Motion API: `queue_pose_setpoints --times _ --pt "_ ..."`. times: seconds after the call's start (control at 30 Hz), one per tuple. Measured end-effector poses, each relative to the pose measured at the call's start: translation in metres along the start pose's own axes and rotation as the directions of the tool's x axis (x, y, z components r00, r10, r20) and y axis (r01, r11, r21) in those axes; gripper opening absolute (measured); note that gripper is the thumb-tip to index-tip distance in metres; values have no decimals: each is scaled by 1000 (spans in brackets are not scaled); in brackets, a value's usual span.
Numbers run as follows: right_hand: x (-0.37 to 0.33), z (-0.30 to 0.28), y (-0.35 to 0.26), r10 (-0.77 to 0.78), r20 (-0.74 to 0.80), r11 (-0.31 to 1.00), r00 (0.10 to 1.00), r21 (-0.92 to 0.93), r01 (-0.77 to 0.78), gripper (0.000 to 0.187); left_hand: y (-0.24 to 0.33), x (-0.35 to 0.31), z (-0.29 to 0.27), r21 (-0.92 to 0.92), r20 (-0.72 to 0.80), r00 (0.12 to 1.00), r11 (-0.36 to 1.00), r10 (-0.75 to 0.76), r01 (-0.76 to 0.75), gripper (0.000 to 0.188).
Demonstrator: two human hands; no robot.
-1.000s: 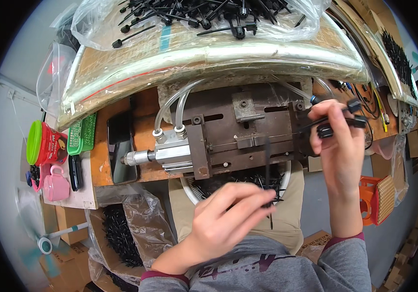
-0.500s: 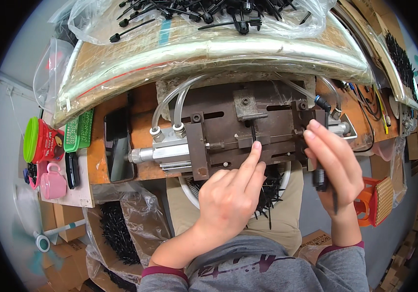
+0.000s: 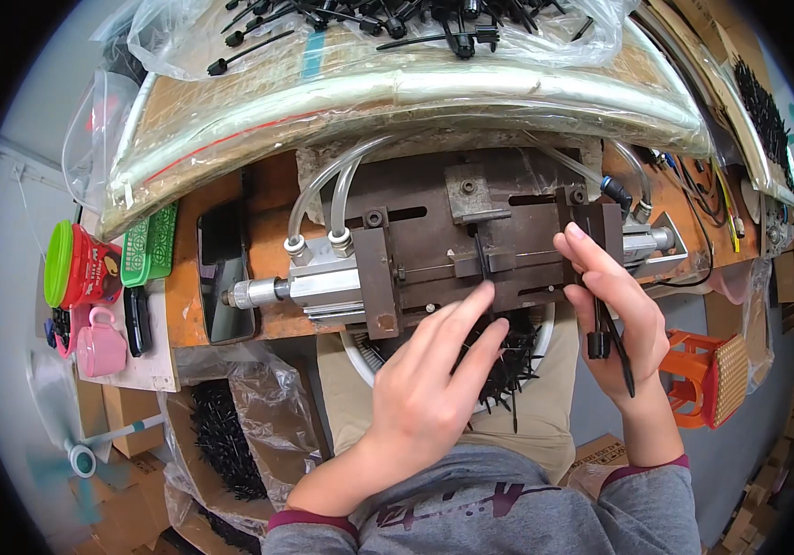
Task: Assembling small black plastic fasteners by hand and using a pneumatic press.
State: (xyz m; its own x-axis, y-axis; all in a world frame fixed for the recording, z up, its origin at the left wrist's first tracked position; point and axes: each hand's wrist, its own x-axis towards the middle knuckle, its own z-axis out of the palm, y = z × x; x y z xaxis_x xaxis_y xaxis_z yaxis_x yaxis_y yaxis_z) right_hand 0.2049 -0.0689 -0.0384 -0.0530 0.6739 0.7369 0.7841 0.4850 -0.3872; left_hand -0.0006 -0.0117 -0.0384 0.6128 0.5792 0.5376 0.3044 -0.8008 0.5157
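Observation:
My left hand point(image 3: 424, 375) is open, its fingers apart. Its index fingertip is just below a thin black plastic stick point(image 3: 483, 252) that lies in the small central block of a dark metal fixture point(image 3: 434, 245). Whether the fingertip touches the stick, I cannot tell. At the fixture's right end, my right hand point(image 3: 626, 319) is closed around black plastic sticks point(image 3: 598, 342), one with a thick knob-like end; their upper parts are hidden by the fingers. A silver air cylinder point(image 3: 325, 289) is mounted at the fixture's left end, another cylinder point(image 3: 642, 242) at its right.
A tub point(image 3: 545, 347) of black sticks sits between my legs under the bench edge. A plastic-covered board point(image 3: 397, 97) piled with more sticks spans the back. A phone point(image 3: 223, 277), green basket point(image 3: 149, 248) and pink mug point(image 3: 101, 347) lie left; an orange stool point(image 3: 693, 388) stands right.
My left index finger has drawn back a little from the stick, and the fingers have spread. My right hand has shifted slightly left. The left cylinder's rod has moved back to the left.

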Motion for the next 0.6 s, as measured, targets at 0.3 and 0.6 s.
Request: queue_pose_setpoints --times 0.3,0.6 --pt "7 -9 -11 48 109 978 993 -208 -25 36 1 7 6 227 146 989 973 5 -38 29" --pt "12 2 -28 -42 274 979 961 -180 94 41 14 8 -2 -406 -77 997 912 22 -52 37"
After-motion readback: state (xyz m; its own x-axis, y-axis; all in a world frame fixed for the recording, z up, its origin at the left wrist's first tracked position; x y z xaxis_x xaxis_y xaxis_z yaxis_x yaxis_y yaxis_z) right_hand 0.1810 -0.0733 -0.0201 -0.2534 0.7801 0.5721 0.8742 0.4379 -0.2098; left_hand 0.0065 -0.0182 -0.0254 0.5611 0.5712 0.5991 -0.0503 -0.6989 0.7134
